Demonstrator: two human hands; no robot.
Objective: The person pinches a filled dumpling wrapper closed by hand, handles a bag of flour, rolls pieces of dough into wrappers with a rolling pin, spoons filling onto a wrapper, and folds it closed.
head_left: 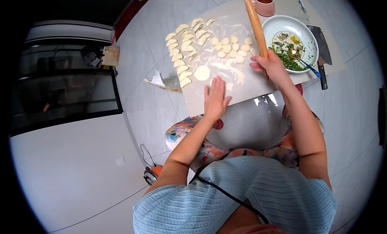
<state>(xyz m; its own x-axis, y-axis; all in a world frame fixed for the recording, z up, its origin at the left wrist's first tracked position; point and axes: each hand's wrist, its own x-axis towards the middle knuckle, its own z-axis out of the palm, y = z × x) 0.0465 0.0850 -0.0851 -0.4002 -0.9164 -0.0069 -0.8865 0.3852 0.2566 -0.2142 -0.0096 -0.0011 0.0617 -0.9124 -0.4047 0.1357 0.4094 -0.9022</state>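
My right hand (273,67) is closed around the lower part of a long wooden rolling pin (256,26), which points away over the table. My left hand (216,97) lies palm down near the table's front edge, fingers stretched out; anything under the palm is hidden. Just left of its fingertips is a flat round dough wrapper (202,73). Several small dough pieces (233,53) lie on the floured surface between the hands, farther back. Folded dumplings (187,43) stand in rows at the table's left side.
Right of the rolling pin is a white bowl (290,25) of chopped greens with a spoon (295,53). A cleaver (321,46) lies beside it. Behind stands a pink cup (264,9) of reddish-brown liquid. A plastic bag (172,83) is at the table's left edge.
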